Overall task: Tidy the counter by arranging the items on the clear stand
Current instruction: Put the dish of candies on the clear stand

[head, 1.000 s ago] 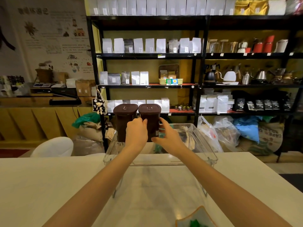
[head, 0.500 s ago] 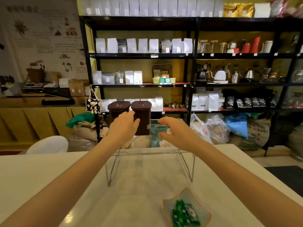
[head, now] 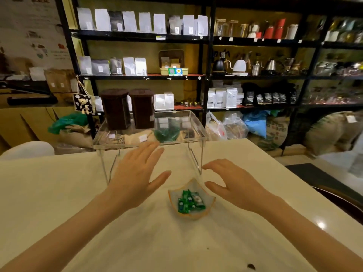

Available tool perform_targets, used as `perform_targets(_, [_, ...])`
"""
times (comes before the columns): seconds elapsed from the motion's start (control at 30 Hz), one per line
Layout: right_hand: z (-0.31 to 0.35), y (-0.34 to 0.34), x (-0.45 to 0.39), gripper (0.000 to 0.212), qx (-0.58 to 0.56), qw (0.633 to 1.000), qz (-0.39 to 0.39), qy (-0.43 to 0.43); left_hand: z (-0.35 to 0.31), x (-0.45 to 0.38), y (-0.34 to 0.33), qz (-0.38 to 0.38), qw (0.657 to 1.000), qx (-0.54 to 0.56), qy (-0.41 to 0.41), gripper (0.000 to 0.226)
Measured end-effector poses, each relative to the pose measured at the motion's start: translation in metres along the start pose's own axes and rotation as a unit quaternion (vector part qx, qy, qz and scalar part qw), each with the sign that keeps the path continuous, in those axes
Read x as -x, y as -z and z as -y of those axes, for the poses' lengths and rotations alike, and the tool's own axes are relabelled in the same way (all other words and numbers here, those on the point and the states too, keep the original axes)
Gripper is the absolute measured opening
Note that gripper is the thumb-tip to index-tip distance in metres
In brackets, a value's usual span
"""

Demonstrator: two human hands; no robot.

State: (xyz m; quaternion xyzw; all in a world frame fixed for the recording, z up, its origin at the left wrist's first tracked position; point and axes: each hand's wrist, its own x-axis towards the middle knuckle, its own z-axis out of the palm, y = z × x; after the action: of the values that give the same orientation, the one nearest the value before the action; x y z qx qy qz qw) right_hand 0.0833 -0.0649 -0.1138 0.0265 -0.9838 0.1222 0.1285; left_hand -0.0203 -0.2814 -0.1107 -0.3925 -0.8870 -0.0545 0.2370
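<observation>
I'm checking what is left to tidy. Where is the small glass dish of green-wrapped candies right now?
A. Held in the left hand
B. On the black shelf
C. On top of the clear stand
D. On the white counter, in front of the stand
D: the small glass dish of green-wrapped candies sits on the white counter, in front of the clear stand, between the open left hand and right hand, neither holding it.

Clear glossy plastic stand point(head: 194, 122); dark brown plastic canisters point(head: 127, 108); translucent dish point(head: 210, 199); shiny foil-wrapped candies point(head: 189, 202); smooth pale counter point(head: 59, 193).

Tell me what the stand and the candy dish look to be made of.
Stand: clear acrylic or similar plastic, glossy; sacks behind show through it. Candy dish: translucent, probably glass, with an orange-tinted wavy rim; plastic cannot be ruled out.
</observation>
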Motion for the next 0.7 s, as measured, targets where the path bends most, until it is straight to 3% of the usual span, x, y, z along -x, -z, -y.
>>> perform_targets(0.13, [-0.004, -0.020, 0.015, 0.043, -0.011, 1.000, 0.018, -0.022, -0.022, 0.022, -0.019, 0.090, 0.992, 0.088, 0.008, 0.105])
perform_targets(0.27, [-0.007, -0.034, 0.022, 0.045, -0.028, 0.997, 0.067, -0.037, -0.037, 0.029, -0.032, 0.211, 0.955, 0.185, 0.099, 0.130])
perform_targets(0.4, [-0.009, -0.041, 0.027, 0.045, -0.068, 0.993, 0.077, -0.056, -0.044, 0.032, -0.050, 0.208, 0.927, 0.271, 0.157, 0.106])
perform_targets(0.53, [-0.012, -0.045, 0.031, 0.043, -0.124, 0.988, 0.062, -0.074, -0.046, 0.032, -0.048, 0.162, 0.887, 0.383, 0.201, 0.046])
perform_targets(0.57, [-0.014, -0.045, 0.031, 0.041, -0.131, 0.987, 0.060, -0.073, -0.047, 0.031, -0.045, 0.162, 0.874, 0.409, 0.209, 0.042])
perform_targets(0.63, [-0.016, -0.045, 0.032, 0.038, -0.146, 0.985, 0.054, -0.076, -0.048, 0.029, -0.043, 0.167, 0.856, 0.438, 0.216, 0.054])
perform_targets(0.7, [-0.018, -0.044, 0.033, 0.035, -0.170, 0.981, 0.042, -0.086, -0.046, 0.027, -0.044, 0.166, 0.846, 0.456, 0.219, 0.092])
